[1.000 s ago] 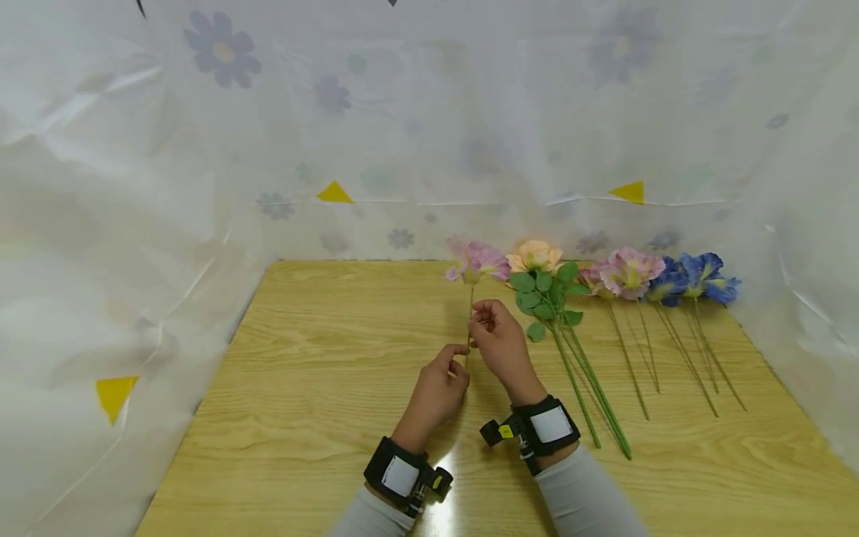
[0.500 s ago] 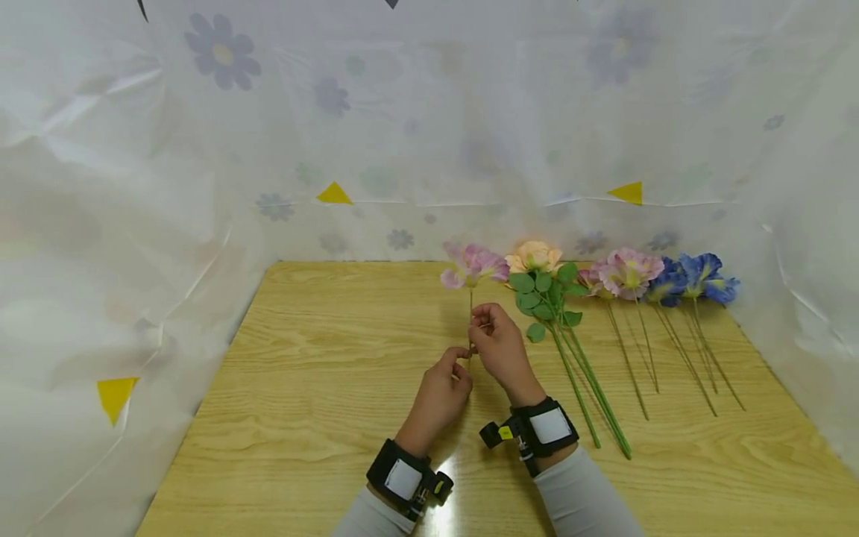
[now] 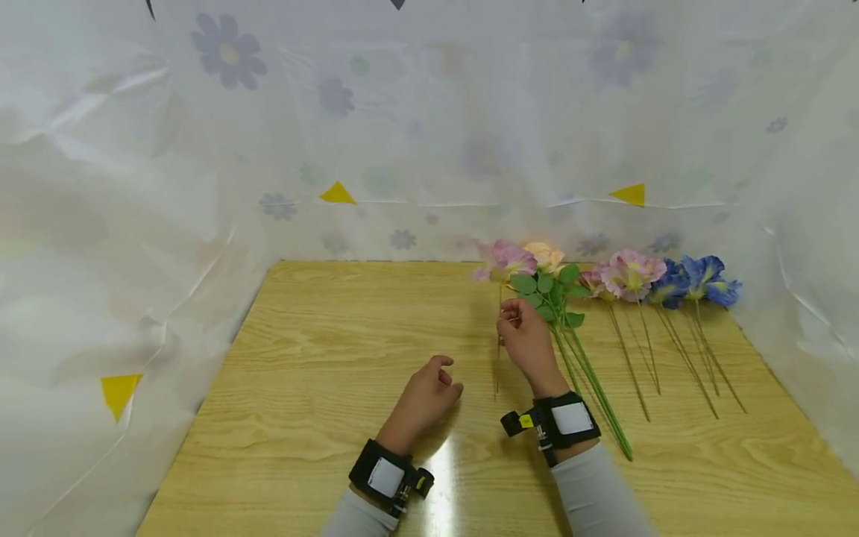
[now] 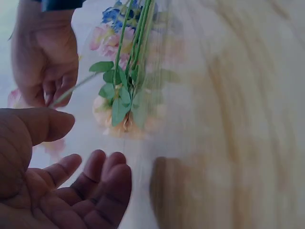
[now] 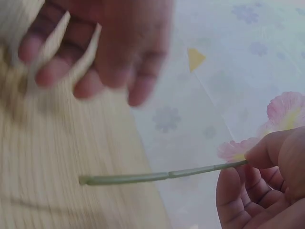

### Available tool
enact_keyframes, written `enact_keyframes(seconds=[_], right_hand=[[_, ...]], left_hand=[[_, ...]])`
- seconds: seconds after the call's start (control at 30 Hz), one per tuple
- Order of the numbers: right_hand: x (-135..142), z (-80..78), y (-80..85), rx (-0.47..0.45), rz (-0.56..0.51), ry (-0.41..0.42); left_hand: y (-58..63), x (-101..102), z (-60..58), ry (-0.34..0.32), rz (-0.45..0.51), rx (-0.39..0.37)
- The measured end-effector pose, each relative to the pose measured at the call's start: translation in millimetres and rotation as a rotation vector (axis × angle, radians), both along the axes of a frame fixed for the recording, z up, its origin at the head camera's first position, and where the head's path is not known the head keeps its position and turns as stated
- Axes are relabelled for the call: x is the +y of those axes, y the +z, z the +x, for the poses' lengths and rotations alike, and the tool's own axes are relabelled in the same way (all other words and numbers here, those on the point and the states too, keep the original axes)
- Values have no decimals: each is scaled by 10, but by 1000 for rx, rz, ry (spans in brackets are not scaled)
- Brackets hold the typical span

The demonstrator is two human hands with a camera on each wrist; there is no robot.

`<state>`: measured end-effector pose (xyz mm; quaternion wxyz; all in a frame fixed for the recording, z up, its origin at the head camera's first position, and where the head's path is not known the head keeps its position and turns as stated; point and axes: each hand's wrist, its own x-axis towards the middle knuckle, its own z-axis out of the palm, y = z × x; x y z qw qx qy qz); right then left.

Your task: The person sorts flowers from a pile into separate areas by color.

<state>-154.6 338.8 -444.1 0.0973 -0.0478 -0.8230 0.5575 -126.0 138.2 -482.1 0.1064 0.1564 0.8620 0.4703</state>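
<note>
My right hand (image 3: pixel 526 339) pinches the thin stem of a pink artificial flower (image 3: pixel 508 261) between thumb and fingers. Its bloom points toward the back wall, and the bare stem end (image 5: pixel 126 179) sticks out below the grip in the right wrist view. Apart from the stem, my left hand (image 3: pixel 423 395) hovers over the table with relaxed, spread fingers and nothing in them. Beside the right hand lie peach roses (image 3: pixel 546 256) with green leaves (image 3: pixel 570 274) and long green stems (image 3: pixel 590 373); the held bloom partly covers them in the head view.
Pink flowers (image 3: pixel 632 274) and blue flowers (image 3: pixel 703 280) lie in a row farther right, stems toward me. The wooden table (image 3: pixel 302 335) meets a pale flower-print sheet (image 3: pixel 429 134) at the back and sides. Yellow pennants (image 3: pixel 338 193) hang on it.
My left hand has let go of the stem and drawn back to the left. My right hand has carried the pink flower right, toward the peach roses.
</note>
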Motion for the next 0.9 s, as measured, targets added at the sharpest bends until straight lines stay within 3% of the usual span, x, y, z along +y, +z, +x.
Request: enact_keyframes(seconds=[0.13,0.47,0.73,0.9], right_hand=[[290,-35,72,26,112,-63],[1185,-157,484,86,393,-249],[1900,-95,562,25,540,-378],[2167,5,529,29,616,-448]], left_hand=[[-31,-64,-19,-21,-1,-29],[12,-164,-22,-54,-11,-61],[-1,-184,-38,-88,-32,-116],[-36,-198,-43,-91,-35,-117]])
